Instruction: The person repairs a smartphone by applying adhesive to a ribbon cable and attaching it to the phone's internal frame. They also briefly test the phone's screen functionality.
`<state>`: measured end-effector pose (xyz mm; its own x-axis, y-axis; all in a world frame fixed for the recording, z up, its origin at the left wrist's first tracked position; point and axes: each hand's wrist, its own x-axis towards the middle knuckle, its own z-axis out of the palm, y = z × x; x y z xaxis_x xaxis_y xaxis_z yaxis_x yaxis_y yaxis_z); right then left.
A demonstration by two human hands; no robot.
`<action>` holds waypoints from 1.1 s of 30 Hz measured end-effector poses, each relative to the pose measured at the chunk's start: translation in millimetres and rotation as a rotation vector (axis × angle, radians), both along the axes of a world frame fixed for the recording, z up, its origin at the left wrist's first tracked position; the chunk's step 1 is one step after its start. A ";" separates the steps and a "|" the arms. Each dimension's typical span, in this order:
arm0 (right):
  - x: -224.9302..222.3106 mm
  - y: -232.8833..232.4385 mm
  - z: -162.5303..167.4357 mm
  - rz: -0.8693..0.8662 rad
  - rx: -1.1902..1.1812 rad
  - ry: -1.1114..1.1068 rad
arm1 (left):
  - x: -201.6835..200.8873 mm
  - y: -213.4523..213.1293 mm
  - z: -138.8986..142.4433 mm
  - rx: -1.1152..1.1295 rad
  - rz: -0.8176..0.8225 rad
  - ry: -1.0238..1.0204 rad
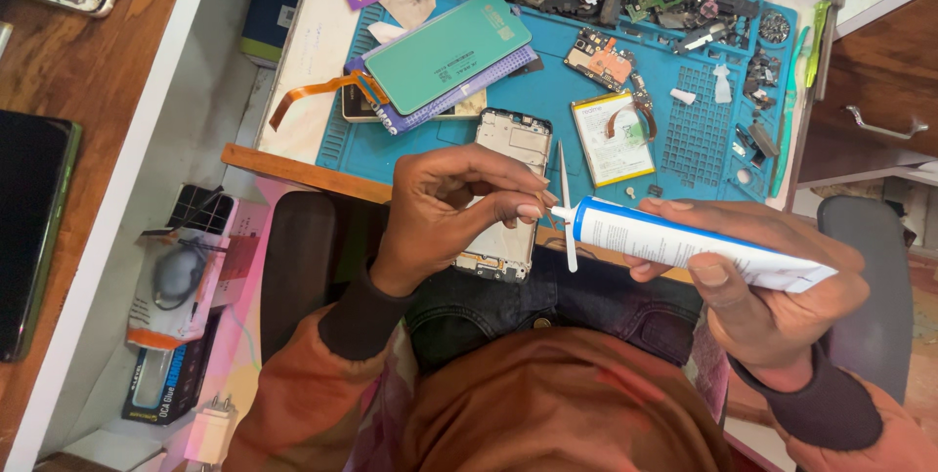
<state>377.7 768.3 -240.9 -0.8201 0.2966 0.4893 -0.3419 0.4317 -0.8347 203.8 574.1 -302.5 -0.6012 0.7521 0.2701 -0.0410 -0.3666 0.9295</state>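
Right hand point(772, 286) grips glue tube point(684, 242); left hand point(459, 203) pinches its nozzle cap point(559, 211), just over bare phone frame point(508, 189). No glue visible on frame yet.

Glue tube point(684, 242): smooth, slightly glossy white plastic, blue band. Work mat point(547, 106): matt blue rubbery sheet, ribbed patches. Phone frame point(510, 174): dull grey metal. Surface edge point(293, 171): bare wood. Sleeves point(322, 384): soft cloth, ribbed dark cuffs. Jeans point(586, 301): dark denim.
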 end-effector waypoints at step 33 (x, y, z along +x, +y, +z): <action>3.6 -0.4 -4.8 -0.009 -0.016 -0.004 | 0.6 -2.8 2.4 0.008 0.027 0.005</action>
